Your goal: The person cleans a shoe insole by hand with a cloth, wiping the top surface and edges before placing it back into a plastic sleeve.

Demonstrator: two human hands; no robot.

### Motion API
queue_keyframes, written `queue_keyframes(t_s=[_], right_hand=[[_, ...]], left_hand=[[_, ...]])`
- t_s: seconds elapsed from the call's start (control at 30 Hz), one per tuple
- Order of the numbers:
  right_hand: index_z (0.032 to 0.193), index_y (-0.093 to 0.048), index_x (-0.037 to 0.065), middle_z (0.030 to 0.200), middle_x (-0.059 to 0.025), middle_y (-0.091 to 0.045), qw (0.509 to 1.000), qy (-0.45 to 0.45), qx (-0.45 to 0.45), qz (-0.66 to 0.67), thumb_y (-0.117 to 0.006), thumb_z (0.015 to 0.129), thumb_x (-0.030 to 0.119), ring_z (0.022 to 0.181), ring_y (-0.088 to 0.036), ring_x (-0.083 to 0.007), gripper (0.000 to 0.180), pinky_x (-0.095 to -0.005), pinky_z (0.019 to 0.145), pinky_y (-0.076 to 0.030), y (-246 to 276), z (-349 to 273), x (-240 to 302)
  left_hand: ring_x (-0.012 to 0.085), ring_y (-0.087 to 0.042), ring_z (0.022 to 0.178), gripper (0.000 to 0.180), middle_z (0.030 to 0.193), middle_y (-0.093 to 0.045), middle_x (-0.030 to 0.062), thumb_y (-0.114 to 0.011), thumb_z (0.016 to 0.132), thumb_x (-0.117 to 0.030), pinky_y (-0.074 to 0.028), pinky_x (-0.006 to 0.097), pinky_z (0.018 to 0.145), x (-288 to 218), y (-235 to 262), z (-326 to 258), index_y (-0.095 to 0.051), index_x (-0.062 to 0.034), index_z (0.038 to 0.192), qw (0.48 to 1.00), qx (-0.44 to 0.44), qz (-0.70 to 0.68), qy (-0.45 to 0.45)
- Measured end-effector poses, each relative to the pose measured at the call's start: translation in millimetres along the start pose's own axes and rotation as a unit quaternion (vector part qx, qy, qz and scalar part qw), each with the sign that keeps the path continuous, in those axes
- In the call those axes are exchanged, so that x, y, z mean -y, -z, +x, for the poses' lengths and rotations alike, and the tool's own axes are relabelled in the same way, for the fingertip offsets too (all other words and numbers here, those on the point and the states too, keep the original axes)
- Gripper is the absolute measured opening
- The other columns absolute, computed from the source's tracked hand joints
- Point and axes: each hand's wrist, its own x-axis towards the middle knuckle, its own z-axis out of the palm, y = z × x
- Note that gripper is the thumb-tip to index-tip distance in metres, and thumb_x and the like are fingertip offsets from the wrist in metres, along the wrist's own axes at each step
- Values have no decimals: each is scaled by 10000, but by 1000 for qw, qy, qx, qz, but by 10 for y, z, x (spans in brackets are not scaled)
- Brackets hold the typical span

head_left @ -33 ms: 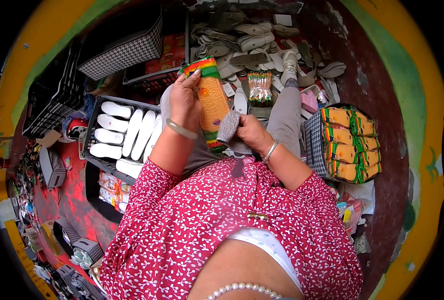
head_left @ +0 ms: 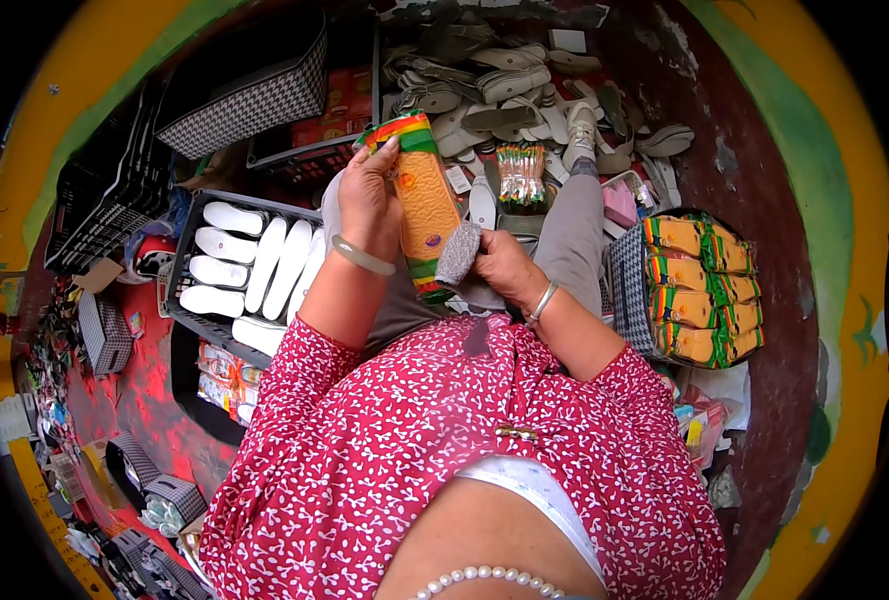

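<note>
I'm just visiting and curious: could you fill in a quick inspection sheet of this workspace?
Surface: worn red floor; no worktable seen.
Things in hand: an orange, green-edged packet and a grey cloth over its lower end; whether the packet rests on the lap is unclear.
Clutter: heap of pale footwear pieces ahead; dark crate of white insoles at left; checked basket of similar packets at right.
Hands: left hand grips the packet's upper part; right hand holds the cloth.
Cables: nothing seen.
Surroundings: yellow and green painted wall; no co-worker seen.
</note>
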Motion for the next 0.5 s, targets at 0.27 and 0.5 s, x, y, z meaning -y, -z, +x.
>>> queue_keyframes(t_s=[0.27, 0.5], right_hand=[[1081, -595, -4, 998, -39, -634, 998, -22, 1, 65, -583, 833, 55, 901, -581, -103, 255, -246, 833, -451, -31, -31, -45], [1092, -583, 12, 1000, -35, -634, 980, 28, -140, 142, -568, 861, 74, 907, -601, -114, 239, -248, 823, -465, 172, -55, 95]], left_hand=[[266, -627, 876, 201, 966, -624, 145, -498, 878, -38, -519, 383, 798, -31, 170, 208, -544, 27, 1061, 995, -57, -45, -70], [223, -602, 916, 205, 965, -607, 123, -540, 850, -2, -486, 357, 850, -61, 235, 227, -524, 31, 1051, 991, -57, -84, -90]])
